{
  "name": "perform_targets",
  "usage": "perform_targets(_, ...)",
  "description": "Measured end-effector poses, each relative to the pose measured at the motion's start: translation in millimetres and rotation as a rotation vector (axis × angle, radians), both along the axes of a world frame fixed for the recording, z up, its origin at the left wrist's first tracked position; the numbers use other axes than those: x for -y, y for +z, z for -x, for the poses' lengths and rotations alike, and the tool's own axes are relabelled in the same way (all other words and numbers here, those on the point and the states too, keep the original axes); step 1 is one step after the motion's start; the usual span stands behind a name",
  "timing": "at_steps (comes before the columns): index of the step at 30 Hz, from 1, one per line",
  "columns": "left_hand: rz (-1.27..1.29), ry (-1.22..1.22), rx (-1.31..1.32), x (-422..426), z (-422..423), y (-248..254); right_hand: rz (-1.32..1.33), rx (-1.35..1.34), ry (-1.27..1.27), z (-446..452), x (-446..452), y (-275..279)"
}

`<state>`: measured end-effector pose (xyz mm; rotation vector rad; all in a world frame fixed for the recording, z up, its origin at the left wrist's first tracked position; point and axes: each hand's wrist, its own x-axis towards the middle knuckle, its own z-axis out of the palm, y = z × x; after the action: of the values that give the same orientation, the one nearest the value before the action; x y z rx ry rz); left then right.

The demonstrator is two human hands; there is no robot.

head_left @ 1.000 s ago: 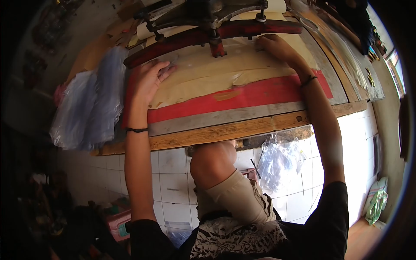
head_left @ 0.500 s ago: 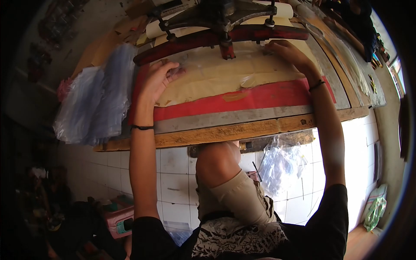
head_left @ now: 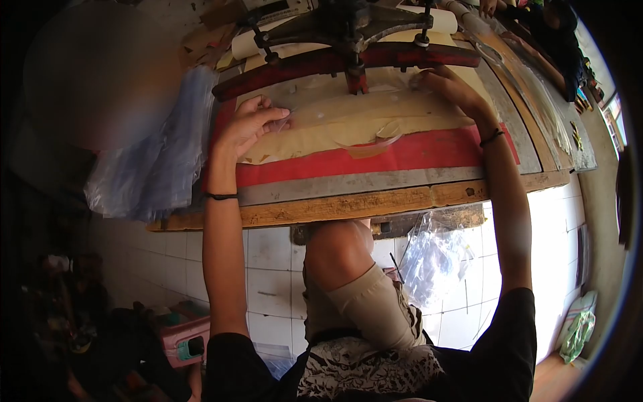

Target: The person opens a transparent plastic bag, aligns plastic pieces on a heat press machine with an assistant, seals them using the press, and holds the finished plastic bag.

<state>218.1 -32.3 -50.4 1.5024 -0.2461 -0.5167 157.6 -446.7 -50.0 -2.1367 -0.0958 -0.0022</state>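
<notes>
While my left hand (head_left: 249, 126) pinches the plastic sheet (head_left: 348, 110) by its edge, short of the red bar (head_left: 295, 68), my right hand's (head_left: 450, 87) grip I cannot tell.

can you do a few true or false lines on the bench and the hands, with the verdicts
1. The left hand holds clear film. True.
2. The right hand rests on the wooden front edge. False: the right hand is up close to the curved red bar.
3. A red sheet shows along the near side of the tan sheet. True.
4. The bundle of plastic sleeves lies beyond the right hand. False: the bundle is on the left hand's side.
5. Both wrists are bare. False: each wears a dark band.
</notes>
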Motion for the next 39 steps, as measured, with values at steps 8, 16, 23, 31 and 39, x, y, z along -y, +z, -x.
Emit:
perform_targets(8, -0.31, -0.183, 0.162, -11, -5, 3, -0.003, 0.046, -0.005, -2, -5, 1)
perform_targets(16, -0.3, -0.185, 0.156, -15, 3, 8, -0.002, 0.141, -0.002, 2, -3, -3)
perform_targets(23, -0.424, -0.207, 0.25, -34, 3, 8, -0.025, 0.12, 0.182, 3, 1, -2)
perform_targets(31, -0.368, -0.247, 0.149, -31, 9, 15, 0.028, 0.113, 0.19, 4, 0, 0)
perform_targets(39, -0.224, -0.224, 0.172, -31, 8, 9, 0.072, 0.218, 0.148, 9, -4, 0)
